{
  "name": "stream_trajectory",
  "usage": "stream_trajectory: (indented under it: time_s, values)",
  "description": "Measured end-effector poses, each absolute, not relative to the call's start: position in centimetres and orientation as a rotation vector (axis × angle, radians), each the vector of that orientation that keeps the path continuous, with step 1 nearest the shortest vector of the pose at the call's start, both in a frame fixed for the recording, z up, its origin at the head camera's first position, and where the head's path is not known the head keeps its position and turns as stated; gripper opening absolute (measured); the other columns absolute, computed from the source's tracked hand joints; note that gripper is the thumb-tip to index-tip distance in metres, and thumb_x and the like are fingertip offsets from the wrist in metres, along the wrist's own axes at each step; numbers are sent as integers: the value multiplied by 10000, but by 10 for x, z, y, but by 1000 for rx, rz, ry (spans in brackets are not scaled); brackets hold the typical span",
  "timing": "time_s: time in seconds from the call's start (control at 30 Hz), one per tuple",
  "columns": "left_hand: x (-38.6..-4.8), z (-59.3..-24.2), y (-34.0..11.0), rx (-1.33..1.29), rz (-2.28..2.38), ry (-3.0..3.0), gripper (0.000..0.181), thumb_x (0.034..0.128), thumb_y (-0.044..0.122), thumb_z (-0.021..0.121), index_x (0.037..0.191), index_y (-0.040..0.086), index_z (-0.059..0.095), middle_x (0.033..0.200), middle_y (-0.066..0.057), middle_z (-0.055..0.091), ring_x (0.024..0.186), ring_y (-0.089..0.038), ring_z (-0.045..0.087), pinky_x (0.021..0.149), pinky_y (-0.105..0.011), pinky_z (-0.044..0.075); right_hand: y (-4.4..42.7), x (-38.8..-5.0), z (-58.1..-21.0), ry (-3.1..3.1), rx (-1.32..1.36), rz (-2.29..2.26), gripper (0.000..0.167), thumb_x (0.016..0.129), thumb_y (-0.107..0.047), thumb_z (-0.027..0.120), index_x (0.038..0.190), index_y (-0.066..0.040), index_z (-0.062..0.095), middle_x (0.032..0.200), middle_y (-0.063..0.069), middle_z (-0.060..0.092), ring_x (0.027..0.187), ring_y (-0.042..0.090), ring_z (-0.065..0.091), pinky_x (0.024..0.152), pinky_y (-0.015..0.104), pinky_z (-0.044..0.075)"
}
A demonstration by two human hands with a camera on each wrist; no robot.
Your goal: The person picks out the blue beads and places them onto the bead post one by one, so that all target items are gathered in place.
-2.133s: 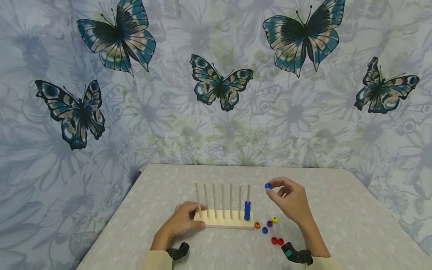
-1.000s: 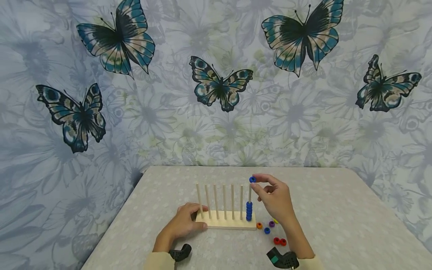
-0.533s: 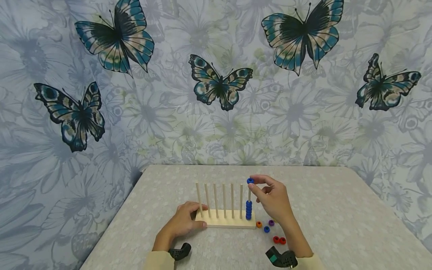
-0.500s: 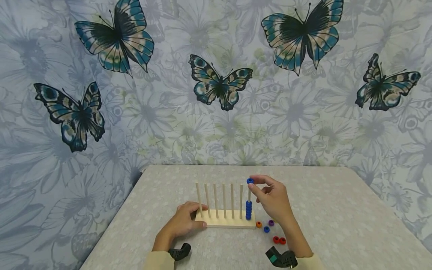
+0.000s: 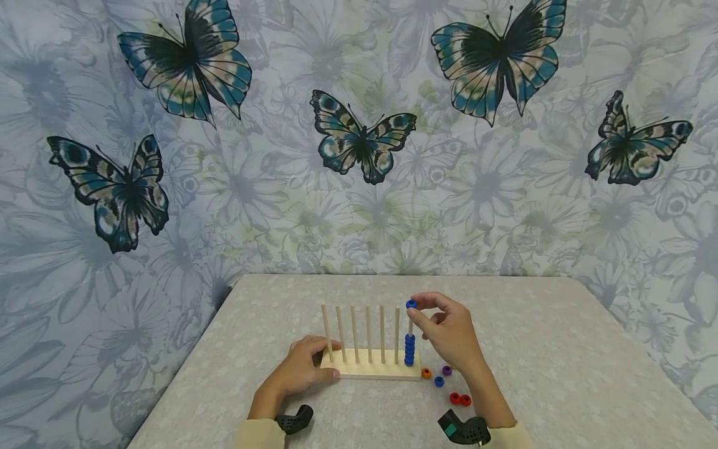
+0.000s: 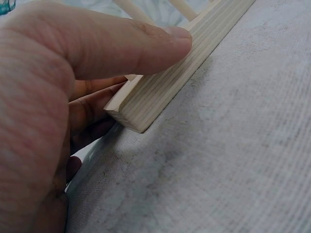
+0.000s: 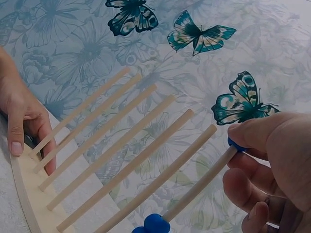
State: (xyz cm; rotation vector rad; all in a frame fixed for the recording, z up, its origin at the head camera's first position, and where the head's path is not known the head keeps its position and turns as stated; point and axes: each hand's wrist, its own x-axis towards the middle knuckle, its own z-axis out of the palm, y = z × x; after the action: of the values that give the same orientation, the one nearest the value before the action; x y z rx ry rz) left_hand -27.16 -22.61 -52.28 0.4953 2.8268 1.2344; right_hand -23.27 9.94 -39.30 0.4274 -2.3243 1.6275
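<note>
A wooden peg board (image 5: 370, 368) with a row of upright pegs stands on the table. My left hand (image 5: 297, 368) grips its left end, thumb along the front edge in the left wrist view. Several blue beads (image 5: 409, 350) are stacked on the lower part of the rightmost peg. Between right thumb and index finger, my right hand (image 5: 451, 330) pinches another blue bead (image 5: 411, 304) at the top of that peg. In the right wrist view this bead (image 7: 235, 143) sits at the peg's tip, partly hidden by the thumb.
Right of the board lie loose beads: an orange bead (image 5: 426, 373), a blue bead (image 5: 439, 381), a purple bead (image 5: 447, 370) and two red beads (image 5: 460, 399). Pale patterned cloth covers the table (image 5: 196, 374). A butterfly-printed wall covering (image 5: 359, 231) stands behind.
My right hand has carried the blue bead leftward from beside the board to the top of the rightmost peg, then slightly down. My left hand keeps its grip on the board.
</note>
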Motion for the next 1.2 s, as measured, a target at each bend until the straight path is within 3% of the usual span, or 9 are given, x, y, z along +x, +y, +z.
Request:
stream_trajectory:
  time_s: [0.13,0.33,0.8,1.2]
  values:
    - [-271,-523,-225,491,1258,2802,385,712,425,870,1056,429,698,1268,123,631,1308,-256,492,1155,-585,151,104,-242,-404,-2332,426,1635,237,918,-235,744,1138,-157,705,1047,77,699,533,141,576,497,285,510]
    - [-270,-523,-225,487,1277,2796,380,701,405,874,1041,418,706,1249,124,639,1293,-258,500,1149,-575,145,106,-246,-409,-2335,433,1647,254,896,-340,761,1108,-208,713,1019,46,700,556,176,604,465,295,491]
    - [-271,-524,-226,473,1279,2798,378,693,405,876,1032,407,709,1240,123,643,1275,-246,499,1138,-576,154,105,-247,-412,-2395,388,1598,201,893,-304,768,1071,-241,702,970,-6,693,553,187,618,430,297,466]
    - [-271,-524,-226,462,1271,2803,367,689,417,870,1018,429,707,1253,145,633,1299,-226,485,1151,-585,163,105,-248,-411,-2403,379,1626,230,887,-314,775,1058,-182,698,1009,42,693,552,176,602,426,270,433]
